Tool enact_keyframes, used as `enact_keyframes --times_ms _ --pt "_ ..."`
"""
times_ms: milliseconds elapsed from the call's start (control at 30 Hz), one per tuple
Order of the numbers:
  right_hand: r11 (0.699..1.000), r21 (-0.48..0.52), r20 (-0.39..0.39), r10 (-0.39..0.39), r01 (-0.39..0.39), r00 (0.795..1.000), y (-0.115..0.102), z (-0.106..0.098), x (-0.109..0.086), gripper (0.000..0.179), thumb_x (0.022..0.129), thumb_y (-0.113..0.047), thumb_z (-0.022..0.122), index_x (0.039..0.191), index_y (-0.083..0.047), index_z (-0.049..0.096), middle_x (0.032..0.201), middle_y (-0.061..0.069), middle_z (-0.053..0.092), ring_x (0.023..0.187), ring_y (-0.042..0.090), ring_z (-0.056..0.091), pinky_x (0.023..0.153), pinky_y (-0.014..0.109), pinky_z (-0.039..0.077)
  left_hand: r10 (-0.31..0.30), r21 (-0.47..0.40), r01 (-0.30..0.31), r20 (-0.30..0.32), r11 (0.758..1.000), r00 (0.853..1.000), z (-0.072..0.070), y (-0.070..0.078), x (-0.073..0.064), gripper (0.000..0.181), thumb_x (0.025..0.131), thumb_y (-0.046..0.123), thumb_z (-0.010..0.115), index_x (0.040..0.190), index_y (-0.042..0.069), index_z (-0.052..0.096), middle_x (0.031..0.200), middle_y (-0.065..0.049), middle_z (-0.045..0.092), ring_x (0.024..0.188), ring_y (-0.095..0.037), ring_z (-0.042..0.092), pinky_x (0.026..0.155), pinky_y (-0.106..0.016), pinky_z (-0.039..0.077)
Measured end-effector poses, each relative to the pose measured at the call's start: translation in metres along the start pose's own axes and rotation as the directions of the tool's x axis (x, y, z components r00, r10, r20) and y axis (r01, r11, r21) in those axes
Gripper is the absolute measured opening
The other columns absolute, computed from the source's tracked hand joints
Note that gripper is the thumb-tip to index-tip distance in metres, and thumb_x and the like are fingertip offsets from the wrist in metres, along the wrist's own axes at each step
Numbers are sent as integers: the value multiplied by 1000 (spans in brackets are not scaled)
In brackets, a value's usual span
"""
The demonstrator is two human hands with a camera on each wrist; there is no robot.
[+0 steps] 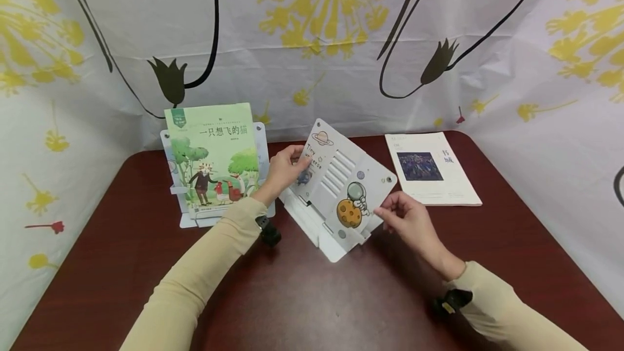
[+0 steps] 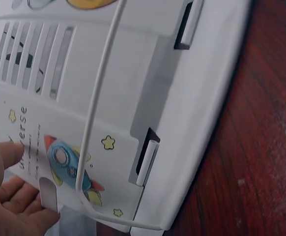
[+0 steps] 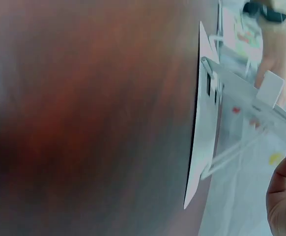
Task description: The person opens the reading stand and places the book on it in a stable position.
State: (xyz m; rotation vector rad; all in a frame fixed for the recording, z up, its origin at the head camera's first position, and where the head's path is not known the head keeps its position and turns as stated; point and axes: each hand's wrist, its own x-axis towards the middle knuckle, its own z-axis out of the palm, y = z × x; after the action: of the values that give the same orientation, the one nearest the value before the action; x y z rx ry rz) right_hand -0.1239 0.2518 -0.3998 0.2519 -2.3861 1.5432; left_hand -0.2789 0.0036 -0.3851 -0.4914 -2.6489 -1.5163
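A white metal book stand [image 1: 363, 164] printed with an astronaut, planets and "Tiny universe" stands angled at the middle of the table, its back panel tilted up from a flat base [image 3: 203, 132]. My left hand [image 1: 285, 171] grips the panel's left edge, thumb on the front and fingers behind, beside the printed rocket [image 2: 67, 160]. At the panel's lower right edge, my right hand [image 1: 408, 220] pinches the rim between thumb and curled forefinger. A thin white wire holder [image 2: 96, 93] crosses the panel's front in the left wrist view.
Left of my left hand, a green picture book [image 1: 221, 150] leans upright on a second white stand [image 1: 263, 150]. A white booklet with a dark picture [image 1: 458, 186] lies flat at the back right. The dark red table [image 1: 336, 307] meets a patterned curtain [image 1: 234, 85] behind.
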Motion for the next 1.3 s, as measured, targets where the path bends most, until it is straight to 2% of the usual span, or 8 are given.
enact_keyframes --times_ms 267,333,500,633,733,867,1033,1300 --pt "997 -7 -93 73 -74 993 -2 -15 36 14 89 0 62 86 12 55 63 10 57 48 10 54 46 28 50 -56 30 57 -36 998 998 0 3 -1 47 91 23 61 133 6 50 127 -14 58 119 -27 53 99 -40 42" --pt "996 -3 -114 92 -93 989 0 -17 44 16 89 -2 61 88 13 56 62 8 57 48 9 53 46 28 50 -55 36 56 -40 998 998 1 4 -3 49 91 22 62 135 5 48 127 -15 56 119 -28 52 99 -41 41" --pt "987 43 -163 159 -154 974 24 -21 67 21 91 -12 62 93 8 58 64 0 61 52 4 56 48 22 50 -32 32 34 -46 999 998 4 6 -8 49 87 17 66 131 3 49 116 -19 58 107 -32 55 93 -43 43" --pt "978 89 -191 205 -191 960 35 -20 85 22 91 -17 63 95 4 57 67 -8 61 57 2 61 55 20 54 -68 25 69 -45 997 997 8 8 -15 62 87 20 65 140 0 39 131 -22 48 120 -34 48 101 -44 38" --pt "974 111 -206 217 -197 954 36 -18 95 20 91 -16 62 96 3 57 70 -9 60 59 1 61 58 19 54 -98 21 99 -49 995 994 10 8 -21 75 89 24 62 147 0 23 145 -24 32 132 -35 35 109 -44 29" --pt "974 78 -238 226 -213 945 36 -14 107 20 90 -14 63 98 5 58 72 -7 58 60 0 59 59 17 53 -64 3 64 -71 998 995 12 7 -27 77 88 23 61 148 -3 20 145 -26 29 132 -37 35 109 -46 29" --pt "973 29 -277 228 -229 934 38 -10 119 20 90 -12 63 100 4 60 75 -6 56 64 3 57 61 17 53 -35 -33 32 -91 999 995 15 5 -33 77 88 22 60 148 -4 18 145 -27 29 123 -39 43 105 -48 33" --pt "970 70 -272 245 -234 931 43 -5 129 20 90 -10 62 103 5 58 79 -5 55 69 2 57 65 15 53 -33 -53 27 -117 998 993 17 3 -37 77 88 21 61 148 -3 18 146 -26 29 125 -38 40 107 -47 32"
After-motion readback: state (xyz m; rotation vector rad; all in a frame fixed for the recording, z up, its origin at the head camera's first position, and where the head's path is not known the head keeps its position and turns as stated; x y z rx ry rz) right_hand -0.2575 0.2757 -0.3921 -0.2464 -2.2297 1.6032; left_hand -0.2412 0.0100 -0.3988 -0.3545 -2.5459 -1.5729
